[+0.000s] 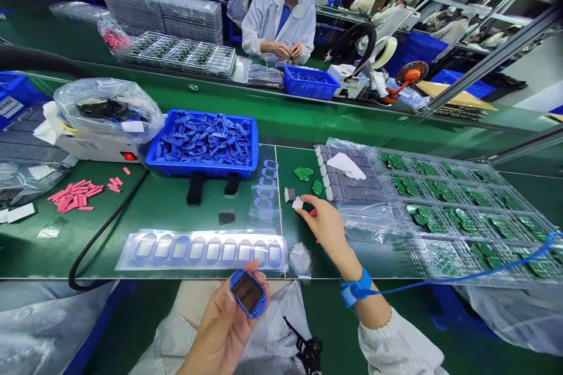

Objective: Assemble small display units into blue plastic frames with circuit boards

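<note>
My left hand [222, 319] holds a blue oval casing with a dark rectangular screen [248, 293], face up, just off the table's front edge. Over the table, my right hand [329, 228] pinches a small white piece [298, 203] between thumb and fingertips. A blue wrist strap [355, 287] with a cord circles that wrist. Right beside the white piece lies a small stack of dark striped parts [289, 194]. Green circuit boards [303, 173] rest just beyond it. Partly hidden behind my right fingers is something pink. A sheet of oval film stickers [213, 251] lies near my left hand.
A blue bin [158, 167] full of blue plastic parts stands behind the sticker sheet. Pink strips [75, 195] and a black cable [105, 222] lie left. Rightward are stacked dark screens [360, 179] and clear trays of green boards [444, 190]. A co-worker [279, 17] sits opposite.
</note>
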